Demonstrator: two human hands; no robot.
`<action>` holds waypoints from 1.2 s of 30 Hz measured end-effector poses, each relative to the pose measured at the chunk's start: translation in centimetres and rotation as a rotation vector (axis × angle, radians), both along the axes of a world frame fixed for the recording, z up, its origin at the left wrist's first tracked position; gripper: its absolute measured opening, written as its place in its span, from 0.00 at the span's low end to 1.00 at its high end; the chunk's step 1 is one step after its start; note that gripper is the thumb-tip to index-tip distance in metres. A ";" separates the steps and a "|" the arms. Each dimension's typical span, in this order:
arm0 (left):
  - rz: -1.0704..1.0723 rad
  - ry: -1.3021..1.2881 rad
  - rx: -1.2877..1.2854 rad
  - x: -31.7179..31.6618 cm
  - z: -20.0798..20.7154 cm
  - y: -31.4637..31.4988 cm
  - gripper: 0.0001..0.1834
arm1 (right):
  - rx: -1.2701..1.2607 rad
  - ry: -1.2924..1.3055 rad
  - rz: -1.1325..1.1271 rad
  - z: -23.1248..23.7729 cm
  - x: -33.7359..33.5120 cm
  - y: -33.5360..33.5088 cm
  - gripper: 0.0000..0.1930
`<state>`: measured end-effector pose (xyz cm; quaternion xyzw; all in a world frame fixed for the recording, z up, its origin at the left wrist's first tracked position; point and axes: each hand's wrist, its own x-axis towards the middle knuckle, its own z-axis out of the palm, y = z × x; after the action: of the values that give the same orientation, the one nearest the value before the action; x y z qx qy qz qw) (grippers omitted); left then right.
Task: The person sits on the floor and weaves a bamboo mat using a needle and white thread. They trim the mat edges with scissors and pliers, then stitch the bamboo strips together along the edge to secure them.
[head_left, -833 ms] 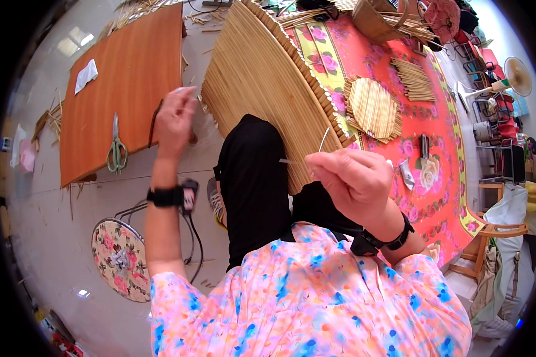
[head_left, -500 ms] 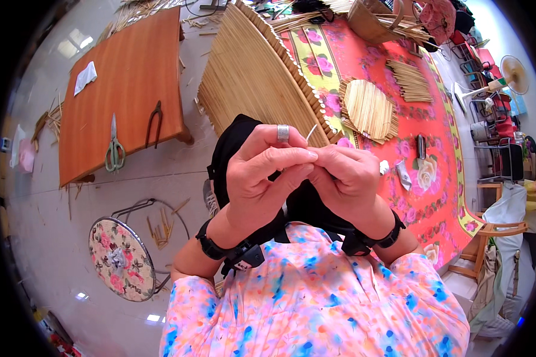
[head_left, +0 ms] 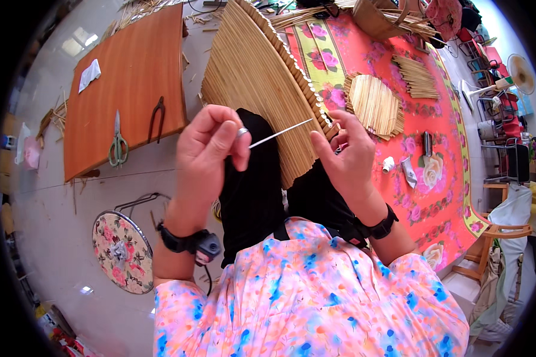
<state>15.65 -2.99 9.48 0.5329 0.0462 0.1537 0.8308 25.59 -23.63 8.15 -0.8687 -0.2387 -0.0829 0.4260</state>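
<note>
My left hand (head_left: 211,143), with a wide silver ring on one finger, pinches a thin white strand (head_left: 280,133). The strand slants up to the right, and its far end lies over a large panel of straw-coloured stalks (head_left: 259,83). That panel leans between my knees, its right edge a thick row of cut stalk ends. Beside this edge my right hand (head_left: 348,149) has thumb and forefinger apart, with nothing seen between them. Its other fingers are curled and partly hidden.
On the wooden table (head_left: 128,71) at left lie green-handled scissors (head_left: 118,146), dark pliers (head_left: 156,119) and a white tissue (head_left: 90,75). A floral stool (head_left: 122,251) stands below. The red flowered cloth (head_left: 411,196) at right bears a round stalk mat (head_left: 373,104), a stalk bundle (head_left: 415,77) and a basket (head_left: 378,21).
My hands were together, pinching the strand between them. Now they are apart: the left has moved left with the strand, and the right has let go and opened. More strand shows.
</note>
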 end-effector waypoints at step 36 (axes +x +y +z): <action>0.487 0.183 0.547 0.5 -2.3 4.4 0.04 | 0.026 -0.035 0.063 -0.8 0.5 -0.9 0.18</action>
<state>16.18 1.40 7.15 0.7201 0.2028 0.3053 0.5892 26.12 -24.51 7.31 -0.8536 -0.2724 -0.0879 0.4353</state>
